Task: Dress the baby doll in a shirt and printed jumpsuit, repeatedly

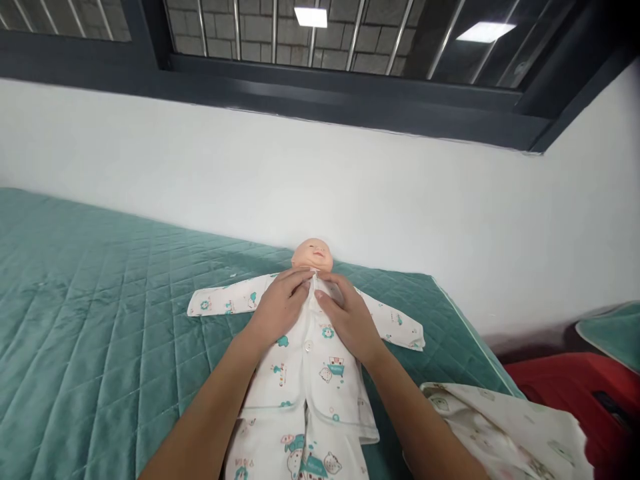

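A baby doll lies on its back, its head toward the wall. It wears a white long-sleeved baby shirt printed with small green and brown pictures. Both sleeves spread out sideways, and no doll hands show at the cuffs. My left hand pinches the shirt's front edge just below the doll's chin. Opposite it, my right hand grips the other edge at the collar, fingertips close to the left ones. A button shows lower on the front. Matching trousers lie below the hem.
Under the doll is a green quilted cover. A crumpled printed white cloth lies at the right edge, beside a red plastic object. Behind rises a white wall with a dark-framed barred window.
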### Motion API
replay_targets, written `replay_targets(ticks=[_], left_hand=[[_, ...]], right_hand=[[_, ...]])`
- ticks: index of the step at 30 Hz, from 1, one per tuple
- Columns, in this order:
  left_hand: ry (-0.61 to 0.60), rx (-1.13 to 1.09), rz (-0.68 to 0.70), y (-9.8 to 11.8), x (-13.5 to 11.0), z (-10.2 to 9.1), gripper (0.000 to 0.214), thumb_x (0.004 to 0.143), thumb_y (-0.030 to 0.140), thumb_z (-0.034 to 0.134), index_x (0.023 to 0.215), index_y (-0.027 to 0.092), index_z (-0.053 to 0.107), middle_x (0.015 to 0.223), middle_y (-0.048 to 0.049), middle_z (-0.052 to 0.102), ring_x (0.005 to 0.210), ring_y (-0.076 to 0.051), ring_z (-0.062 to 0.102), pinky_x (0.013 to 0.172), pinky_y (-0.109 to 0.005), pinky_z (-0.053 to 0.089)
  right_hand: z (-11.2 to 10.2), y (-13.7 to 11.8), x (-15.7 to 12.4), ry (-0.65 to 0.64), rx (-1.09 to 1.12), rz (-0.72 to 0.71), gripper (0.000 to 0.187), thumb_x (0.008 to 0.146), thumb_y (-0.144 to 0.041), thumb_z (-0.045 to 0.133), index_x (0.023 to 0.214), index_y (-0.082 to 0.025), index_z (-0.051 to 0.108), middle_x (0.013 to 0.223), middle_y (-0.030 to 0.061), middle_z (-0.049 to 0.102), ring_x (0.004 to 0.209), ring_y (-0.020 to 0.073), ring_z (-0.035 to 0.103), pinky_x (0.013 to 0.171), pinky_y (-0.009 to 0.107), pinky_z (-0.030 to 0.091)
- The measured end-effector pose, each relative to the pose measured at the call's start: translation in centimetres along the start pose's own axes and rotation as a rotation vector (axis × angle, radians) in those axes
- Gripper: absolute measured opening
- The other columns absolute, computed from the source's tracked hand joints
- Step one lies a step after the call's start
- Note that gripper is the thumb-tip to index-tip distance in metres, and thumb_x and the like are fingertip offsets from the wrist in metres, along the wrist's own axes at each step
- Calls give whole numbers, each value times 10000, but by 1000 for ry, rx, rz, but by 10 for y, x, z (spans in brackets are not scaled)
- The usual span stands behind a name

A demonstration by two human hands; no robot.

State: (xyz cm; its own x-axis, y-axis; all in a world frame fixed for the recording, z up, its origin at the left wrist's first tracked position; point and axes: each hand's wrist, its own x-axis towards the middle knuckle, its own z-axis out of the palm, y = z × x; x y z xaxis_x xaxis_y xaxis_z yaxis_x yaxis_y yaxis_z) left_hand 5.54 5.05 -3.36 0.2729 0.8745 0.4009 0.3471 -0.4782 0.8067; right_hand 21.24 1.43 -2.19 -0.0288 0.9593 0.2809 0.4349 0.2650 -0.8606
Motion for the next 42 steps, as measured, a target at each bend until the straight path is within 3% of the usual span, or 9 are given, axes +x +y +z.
replay_targets(ticks=[10, 24, 30, 34, 42], left_hand=[[-28, 29, 18, 0, 0, -1, 376, 944, 222, 407, 1221, 263, 658, 1369, -9, 580, 1307, -180, 483, 1142, -364, 359], [6, -18, 0, -1, 1, 0, 326, 920, 195, 455, 1129, 247, 701, 1316, -27, 617, 1275, -184, 512, 1135, -367, 365], [60, -63, -97, 7, 0, -2, 239, 886, 218, 528, 1066, 227, 684, 1218, -23, 660, 1137, -192, 593, 1015, -344, 458], [36, -47, -72, 6, 1, -3, 270, 906, 229, 502, 1113, 237, 674, 1242, -24, 647, 1192, -188, 561, 1067, -349, 413], [-8, 8, -45, 3, 2, -2, 307, 941, 249, 448, 1160, 221, 661, 1311, -41, 609, 1262, -180, 508, 1126, -352, 355]], right_hand=[[-2, 6, 2, -22, -37, -68, 264, 905, -401, 534, 1132, -281, 594, 1328, 40, 567, 1269, 227, 489, 1000, 401, 466], [-4, 2, 4, -100, -206, -158, 350, 958, -359, 447, 1272, -288, 582, 1394, 26, 543, 1326, 215, 438, 1137, 428, 305], [-3, 5, 2, -49, -154, -146, 383, 949, -362, 479, 1324, -311, 539, 1398, 18, 533, 1318, 211, 454, 1086, 402, 390], [-2, 4, 2, -78, -241, -169, 355, 969, -342, 445, 1288, -336, 600, 1427, -11, 521, 1361, 207, 415, 1152, 423, 310], [1, 7, 1, 26, -310, -131, 368, 967, -363, 436, 1282, -319, 621, 1387, 1, 569, 1322, 236, 463, 1126, 457, 342]])
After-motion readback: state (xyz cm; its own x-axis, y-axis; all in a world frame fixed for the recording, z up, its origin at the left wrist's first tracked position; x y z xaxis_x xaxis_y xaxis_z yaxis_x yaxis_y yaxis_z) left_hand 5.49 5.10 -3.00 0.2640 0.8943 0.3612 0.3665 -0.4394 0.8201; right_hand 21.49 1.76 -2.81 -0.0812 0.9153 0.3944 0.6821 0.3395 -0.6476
